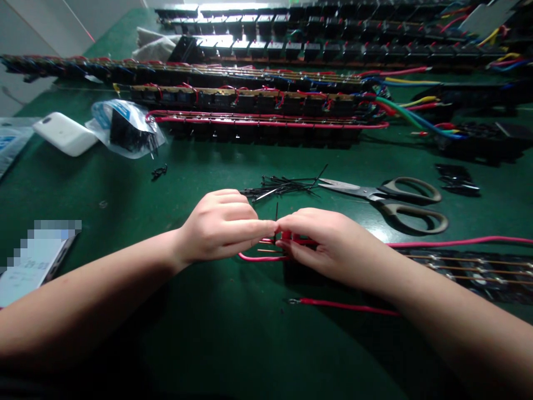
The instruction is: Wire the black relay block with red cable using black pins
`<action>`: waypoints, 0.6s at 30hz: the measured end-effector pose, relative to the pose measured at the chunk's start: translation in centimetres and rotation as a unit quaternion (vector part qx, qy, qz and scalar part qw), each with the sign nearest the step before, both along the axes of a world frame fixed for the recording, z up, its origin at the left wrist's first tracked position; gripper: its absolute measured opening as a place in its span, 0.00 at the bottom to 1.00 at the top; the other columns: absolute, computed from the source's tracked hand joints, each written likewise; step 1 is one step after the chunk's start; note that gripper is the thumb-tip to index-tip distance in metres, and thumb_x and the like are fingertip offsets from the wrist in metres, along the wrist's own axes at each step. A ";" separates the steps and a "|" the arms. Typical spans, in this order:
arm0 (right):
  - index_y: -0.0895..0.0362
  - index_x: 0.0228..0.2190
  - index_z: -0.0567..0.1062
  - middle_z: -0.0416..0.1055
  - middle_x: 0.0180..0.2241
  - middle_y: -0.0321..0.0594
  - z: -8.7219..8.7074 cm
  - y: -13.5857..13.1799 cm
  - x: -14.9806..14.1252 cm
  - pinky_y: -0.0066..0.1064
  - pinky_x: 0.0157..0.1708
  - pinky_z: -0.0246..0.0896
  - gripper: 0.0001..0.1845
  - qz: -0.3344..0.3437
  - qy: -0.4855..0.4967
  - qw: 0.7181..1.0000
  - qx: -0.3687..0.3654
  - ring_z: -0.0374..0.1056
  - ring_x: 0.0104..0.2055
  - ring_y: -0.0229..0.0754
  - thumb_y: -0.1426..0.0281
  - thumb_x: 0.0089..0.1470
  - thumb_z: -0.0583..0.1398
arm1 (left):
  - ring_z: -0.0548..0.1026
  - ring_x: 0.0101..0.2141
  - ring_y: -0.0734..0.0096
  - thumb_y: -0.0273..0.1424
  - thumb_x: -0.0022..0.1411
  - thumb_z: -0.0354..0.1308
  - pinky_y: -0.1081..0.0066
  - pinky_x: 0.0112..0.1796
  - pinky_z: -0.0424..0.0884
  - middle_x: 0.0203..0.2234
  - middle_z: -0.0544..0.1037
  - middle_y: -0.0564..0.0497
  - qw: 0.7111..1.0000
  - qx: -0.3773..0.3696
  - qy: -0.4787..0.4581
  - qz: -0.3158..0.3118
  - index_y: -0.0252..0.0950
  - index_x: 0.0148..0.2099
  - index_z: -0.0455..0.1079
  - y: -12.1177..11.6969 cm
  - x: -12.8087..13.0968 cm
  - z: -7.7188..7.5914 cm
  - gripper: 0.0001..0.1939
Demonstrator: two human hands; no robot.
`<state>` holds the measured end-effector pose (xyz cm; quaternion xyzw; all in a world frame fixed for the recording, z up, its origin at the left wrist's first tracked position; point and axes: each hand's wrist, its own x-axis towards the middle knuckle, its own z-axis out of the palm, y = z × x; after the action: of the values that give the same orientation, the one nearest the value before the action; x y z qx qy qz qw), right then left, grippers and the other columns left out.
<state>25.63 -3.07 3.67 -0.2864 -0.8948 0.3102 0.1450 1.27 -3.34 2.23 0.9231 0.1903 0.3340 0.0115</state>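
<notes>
My left hand (220, 225) and my right hand (328, 244) meet fingertip to fingertip over a green mat. Between them they pinch a thin black cable tie (276, 214) that stands upright around red wires (258, 258). The wires belong to a black strip of components (470, 272) that runs off to the right under my right forearm. A loose red wire (341, 304) with a bare end lies just in front of my right wrist.
A pile of black cable ties (283, 186) and scissors (395, 200) lie just behind my hands. Long rows of wired black strips (266, 105) fill the back. A plastic bag (125, 128), a white box (64, 133) and a phone (37, 258) sit at the left.
</notes>
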 end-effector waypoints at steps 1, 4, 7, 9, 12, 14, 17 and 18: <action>0.58 0.38 0.79 0.77 0.32 0.39 0.0 0.0 0.0 0.27 0.32 0.60 0.08 0.001 -0.001 1.000 0.000 0.71 0.33 0.38 0.75 0.60 0.58 | 0.73 0.25 0.73 0.26 0.66 0.60 0.70 0.29 0.67 0.25 0.78 0.53 1.000 -0.002 0.002 -0.004 0.34 0.48 0.73 0.0 0.0 0.0 0.08; 0.58 0.37 0.80 0.77 0.32 0.40 0.0 0.0 0.1 0.27 0.31 0.60 0.10 0.002 -0.002 1.000 0.002 0.70 0.32 0.39 0.75 0.61 0.57 | 0.72 0.25 0.73 0.26 0.66 0.60 0.70 0.29 0.67 0.25 0.78 0.53 1.000 0.000 0.006 -0.007 0.34 0.49 0.73 0.1 -0.1 0.1 0.09; 0.58 0.38 0.80 0.78 0.32 0.40 0.0 0.1 0.0 0.28 0.32 0.60 0.12 0.001 -0.003 1.000 0.001 0.70 0.33 0.39 0.75 0.61 0.56 | 0.73 0.25 0.73 0.27 0.67 0.59 0.71 0.29 0.67 0.25 0.78 0.54 1.000 0.001 0.012 0.000 0.35 0.49 0.73 0.0 0.0 0.1 0.08; 0.58 0.37 0.80 0.78 0.32 0.40 0.0 0.1 0.0 0.28 0.32 0.61 0.12 0.000 -0.004 1.000 -0.001 0.70 0.33 0.39 0.75 0.61 0.55 | 0.73 0.25 0.74 0.28 0.68 0.58 0.71 0.29 0.66 0.24 0.78 0.54 1.000 0.001 0.012 0.005 0.36 0.48 0.73 0.0 0.1 0.0 0.07; 0.57 0.36 0.79 0.78 0.32 0.40 0.0 0.1 -0.1 0.28 0.32 0.61 0.12 -0.001 -0.005 1.000 0.000 0.70 0.32 0.39 0.75 0.61 0.55 | 0.73 0.24 0.75 0.29 0.69 0.57 0.71 0.29 0.66 0.24 0.78 0.55 1.000 0.002 0.006 0.010 0.37 0.47 0.73 0.0 0.1 0.0 0.06; 0.57 0.37 0.79 0.78 0.32 0.40 0.0 0.0 -0.1 0.27 0.31 0.61 0.12 -0.002 -0.002 1.000 0.000 0.70 0.32 0.39 0.74 0.61 0.55 | 0.74 0.24 0.75 0.29 0.69 0.57 0.71 0.29 0.66 0.24 0.79 0.55 1.000 0.002 0.007 0.013 0.38 0.46 0.74 0.0 0.1 -0.1 0.06; 0.57 0.38 0.79 0.78 0.33 0.41 0.1 0.0 -0.1 0.27 0.32 0.61 0.12 -0.003 0.005 1.000 -0.001 0.71 0.33 0.39 0.74 0.61 0.55 | 0.74 0.25 0.75 0.29 0.69 0.57 0.71 0.30 0.67 0.24 0.79 0.54 1.000 -0.001 0.009 0.012 0.38 0.47 0.74 0.0 0.0 -0.1 0.07; 0.57 0.39 0.79 0.78 0.33 0.41 0.1 0.0 -0.1 0.27 0.32 0.61 0.12 -0.003 0.006 1.000 -0.003 0.71 0.33 0.39 0.75 0.61 0.55 | 0.74 0.25 0.75 0.29 0.69 0.57 0.71 0.30 0.67 0.24 0.79 0.54 1.000 -0.001 0.010 0.010 0.37 0.48 0.74 0.0 0.0 -0.2 0.08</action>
<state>25.50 -3.11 3.75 -0.2874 -0.8922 0.3140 0.1508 1.23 -3.32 2.08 0.9242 0.2004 0.3250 0.0071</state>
